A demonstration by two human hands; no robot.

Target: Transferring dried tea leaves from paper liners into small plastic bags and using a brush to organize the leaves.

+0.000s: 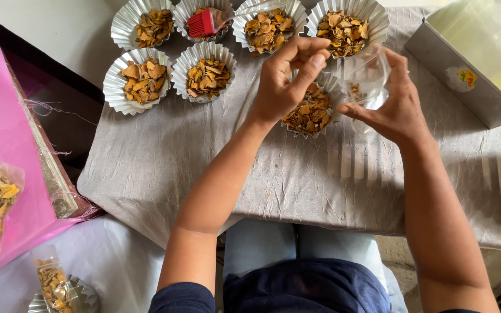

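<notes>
A grey cloth-covered surface (297, 174) fills the middle of the frame, with a metal tin (465, 81) at the upper right and a pink sheet (1, 145) at the left. Six filled foil cups (204, 75) sit in two rows along the top, a red brush (204, 23) resting in one. A seventh foil cup (311, 110), full of dried orange-brown chips, lies at upper centre, directly beneath both hands. The right hand (395, 104) holds a clear plastic cup (369, 78) tilted toward it from the right. The left hand (288, 78) hovers just above, its grip pinched closed, on chips or nothing I cannot tell.
</notes>
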